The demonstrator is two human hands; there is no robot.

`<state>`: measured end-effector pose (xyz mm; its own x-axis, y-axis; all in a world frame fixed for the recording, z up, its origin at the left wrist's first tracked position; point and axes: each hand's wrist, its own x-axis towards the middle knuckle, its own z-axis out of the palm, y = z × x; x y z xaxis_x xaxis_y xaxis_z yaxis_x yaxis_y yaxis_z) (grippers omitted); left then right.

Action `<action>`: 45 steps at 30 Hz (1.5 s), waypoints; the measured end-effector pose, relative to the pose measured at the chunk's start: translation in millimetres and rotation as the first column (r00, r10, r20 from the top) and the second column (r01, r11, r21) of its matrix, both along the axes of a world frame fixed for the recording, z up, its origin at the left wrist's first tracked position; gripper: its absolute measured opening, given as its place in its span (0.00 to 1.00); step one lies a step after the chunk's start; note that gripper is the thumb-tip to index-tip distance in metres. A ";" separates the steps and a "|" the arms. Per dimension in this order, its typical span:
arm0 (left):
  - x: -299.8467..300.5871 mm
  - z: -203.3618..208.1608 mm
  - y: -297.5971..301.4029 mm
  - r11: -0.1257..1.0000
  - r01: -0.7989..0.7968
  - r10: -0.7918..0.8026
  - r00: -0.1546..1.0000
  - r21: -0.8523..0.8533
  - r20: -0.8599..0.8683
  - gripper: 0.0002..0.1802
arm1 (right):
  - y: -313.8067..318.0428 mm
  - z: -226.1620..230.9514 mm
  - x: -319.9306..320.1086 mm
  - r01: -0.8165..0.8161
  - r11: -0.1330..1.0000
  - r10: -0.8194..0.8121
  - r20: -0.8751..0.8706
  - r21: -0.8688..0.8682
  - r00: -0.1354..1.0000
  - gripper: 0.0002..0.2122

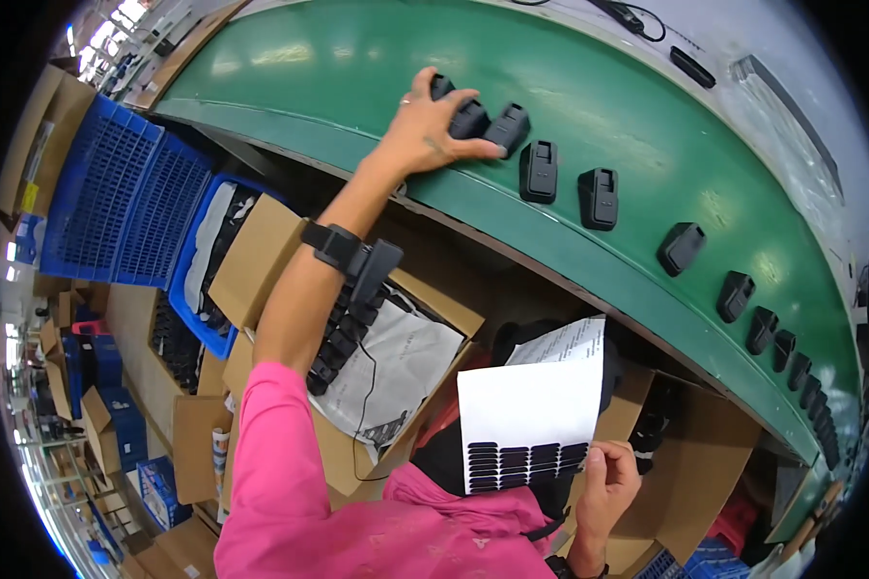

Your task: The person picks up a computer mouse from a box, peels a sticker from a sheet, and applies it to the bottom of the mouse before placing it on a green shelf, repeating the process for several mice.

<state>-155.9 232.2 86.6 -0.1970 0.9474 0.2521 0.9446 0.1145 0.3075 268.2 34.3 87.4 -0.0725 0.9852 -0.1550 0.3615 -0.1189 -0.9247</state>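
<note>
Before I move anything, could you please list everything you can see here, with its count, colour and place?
Table: one, green, across the top and right
Black devices: more than ten, black, in a curving row on the table; far ones overlap
Sheet: one, white with black oblong patches, lower centre
Cardboard boxes: several, brown, below the table and at left
Crates: several, blue, mostly at left
Clear plastic: at least one piece, colourless, upper right
Wrist strap: one, black, around the left forearm
Pink top: one, pink, bottom
Left hand: one, bare, spread over devices
Right hand: one, bare, pinching the sheet's lower right edge
</note>
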 end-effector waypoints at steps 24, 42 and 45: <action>129.7 52.1 -59.9 0.860 -0.468 -0.264 -0.067 0.203 0.962 0.17 | -34.4 -32.4 -5.1 -0.234 0.902 0.019 0.508 0.362 0.861 0.16; 246.4 -14.4 -237.2 0.967 0.240 -0.009 -0.297 0.083 0.955 0.30 | -32.5 -21.9 -7.1 -0.212 0.963 0.182 0.177 0.166 0.967 0.05; 254.8 -18.3 -231.7 0.978 0.203 0.011 -0.289 0.050 0.957 0.28 | -38.9 -6.6 15.1 -0.100 0.995 0.101 -0.075 0.018 0.992 0.05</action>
<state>98.9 0.5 68.3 0.0135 0.9769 -0.2132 -0.5372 0.1869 0.8225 283.3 -4.5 80.8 -0.1826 0.9743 -0.1319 0.2996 -0.0726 -0.9513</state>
